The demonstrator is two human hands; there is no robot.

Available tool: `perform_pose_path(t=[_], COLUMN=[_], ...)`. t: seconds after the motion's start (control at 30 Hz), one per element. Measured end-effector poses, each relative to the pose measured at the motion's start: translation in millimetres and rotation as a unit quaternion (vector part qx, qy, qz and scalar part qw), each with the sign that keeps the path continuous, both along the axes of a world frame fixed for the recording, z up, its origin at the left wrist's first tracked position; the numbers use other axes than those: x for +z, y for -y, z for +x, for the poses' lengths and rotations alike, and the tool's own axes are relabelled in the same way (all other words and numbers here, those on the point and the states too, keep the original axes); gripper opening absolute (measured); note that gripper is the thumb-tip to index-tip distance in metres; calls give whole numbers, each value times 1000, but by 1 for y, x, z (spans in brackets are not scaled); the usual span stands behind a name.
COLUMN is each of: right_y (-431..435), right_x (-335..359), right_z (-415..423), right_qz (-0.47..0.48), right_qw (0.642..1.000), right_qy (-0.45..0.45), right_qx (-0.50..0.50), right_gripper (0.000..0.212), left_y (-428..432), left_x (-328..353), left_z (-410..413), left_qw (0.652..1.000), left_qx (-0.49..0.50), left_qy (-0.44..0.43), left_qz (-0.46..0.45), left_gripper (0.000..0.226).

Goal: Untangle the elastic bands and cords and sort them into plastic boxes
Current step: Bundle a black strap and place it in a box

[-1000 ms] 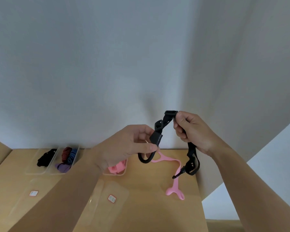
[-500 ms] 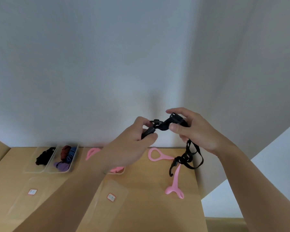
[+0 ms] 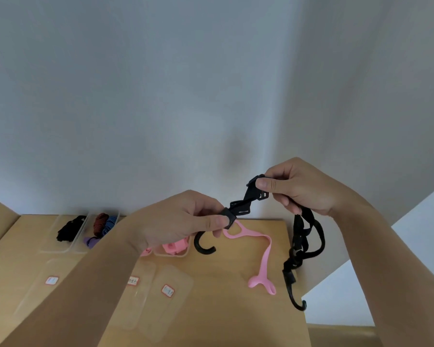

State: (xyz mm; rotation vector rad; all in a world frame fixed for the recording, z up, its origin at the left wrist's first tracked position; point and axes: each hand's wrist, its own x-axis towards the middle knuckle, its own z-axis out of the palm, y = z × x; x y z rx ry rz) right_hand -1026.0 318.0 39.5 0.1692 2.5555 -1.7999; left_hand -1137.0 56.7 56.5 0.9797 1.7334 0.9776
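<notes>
Black strap [image 3: 249, 199]: mid-untangle
Left hand [image 3: 176, 222]: pinching hook end
Right hand [image 3: 305, 189]: pinching buckle, knotted tail dangling below
Next: likely loosen that tail

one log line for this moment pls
step: untangling black strap | left hand: pinches hook end | right hand: pinches buckle end | pink band: lying on table

Soft, even, rather dim light, no glare. Faint shadow patch on wall [image 3: 236, 154]. Wide-angle bending at edges; slightly soft focus throughout.
</notes>
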Motion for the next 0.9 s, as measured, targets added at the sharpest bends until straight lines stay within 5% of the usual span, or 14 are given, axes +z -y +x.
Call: perform_pose_path(t=[0.27, 0.4, 0.63, 0.9], right_y=[33, 64, 94, 98], right_x=[-47, -68, -75, -70], right_z=[-14, -20, -15, 0], right_qz=[130, 83, -19, 128], right_qw=[990, 988, 985, 985], right_qy=[-47, -73, -60, -18], right_qx=[-29, -112, -161, -115], right_gripper=[50, 53, 61, 40], left_y=[-7, -17, -32, -35], left_x=[0, -1, -3, -12], left_z=[-7, -11, -13, -18], left_qw=[986, 970, 963, 956], left_qx=[7, 66, 187, 264], left_qy=[158, 208, 135, 46], left_qz=[49, 105, 137, 116], left_gripper=[21, 23, 27, 23])
